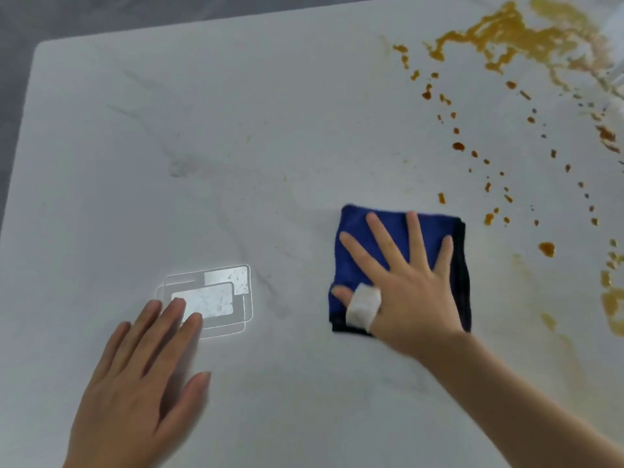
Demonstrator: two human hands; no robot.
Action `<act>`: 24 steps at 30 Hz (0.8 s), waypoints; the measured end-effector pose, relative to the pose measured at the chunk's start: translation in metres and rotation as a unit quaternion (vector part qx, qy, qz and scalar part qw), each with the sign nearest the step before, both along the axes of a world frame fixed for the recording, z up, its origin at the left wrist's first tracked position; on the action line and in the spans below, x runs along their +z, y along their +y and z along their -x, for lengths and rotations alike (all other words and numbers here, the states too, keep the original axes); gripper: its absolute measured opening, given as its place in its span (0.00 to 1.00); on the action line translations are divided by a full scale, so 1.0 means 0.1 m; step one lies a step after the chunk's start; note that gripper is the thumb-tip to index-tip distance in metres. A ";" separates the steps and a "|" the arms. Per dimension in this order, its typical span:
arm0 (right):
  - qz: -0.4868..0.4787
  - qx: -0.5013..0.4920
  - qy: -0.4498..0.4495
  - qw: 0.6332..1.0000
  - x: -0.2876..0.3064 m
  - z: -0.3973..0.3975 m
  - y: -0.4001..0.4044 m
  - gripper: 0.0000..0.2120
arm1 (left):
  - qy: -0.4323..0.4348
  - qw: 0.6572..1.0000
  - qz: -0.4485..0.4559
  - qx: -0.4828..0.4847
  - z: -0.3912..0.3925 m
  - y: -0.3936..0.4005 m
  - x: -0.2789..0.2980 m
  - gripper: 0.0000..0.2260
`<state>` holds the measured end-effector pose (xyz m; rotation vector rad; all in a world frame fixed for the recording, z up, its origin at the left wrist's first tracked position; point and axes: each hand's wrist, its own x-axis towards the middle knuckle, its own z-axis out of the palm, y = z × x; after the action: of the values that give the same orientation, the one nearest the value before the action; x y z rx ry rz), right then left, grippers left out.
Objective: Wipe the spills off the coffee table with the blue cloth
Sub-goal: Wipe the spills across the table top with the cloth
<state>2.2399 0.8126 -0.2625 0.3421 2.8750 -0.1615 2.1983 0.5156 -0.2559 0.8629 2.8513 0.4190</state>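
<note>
A folded blue cloth (354,244) lies flat on the white marble coffee table (236,146), right of centre. My right hand (401,282) presses on it with fingers spread straight; a white bandage wraps its thumb. My left hand (141,376) rests flat on the table at the lower left, fingers straight and holding nothing. Orange-brown spills (499,32) spread across the far right of the table. A trail of small drops (458,146) runs down toward the cloth, and a larger blot (546,248) lies just right of it. Pale smears (611,302) line the right edge.
A bright rectangular reflection (212,295) glares on the tabletop just beyond my left fingertips. The table's rounded far-left corner (44,45) borders a dark grey floor (13,96). Something pale and blurred (614,62) stands at the upper right edge.
</note>
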 end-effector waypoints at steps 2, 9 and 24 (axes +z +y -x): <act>0.000 -0.029 0.027 0.999 -0.07 0.32 0.20 0.36 | 0.012 1.000 -0.001 -0.010 0.00 0.01 -0.01 0.29; -0.016 -0.096 0.010 0.995 -0.03 0.52 0.63 0.38 | 0.037 0.999 -0.006 -0.012 0.02 -0.02 -0.02 0.28; -0.005 -0.086 -0.068 0.994 0.07 0.21 0.41 0.33 | 0.045 0.998 -0.007 -0.033 0.07 -0.03 -0.03 0.25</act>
<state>2.2187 0.8536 -0.2558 0.5803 2.7116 -0.1480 2.1909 0.5121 -0.2584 0.9993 2.8941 0.4035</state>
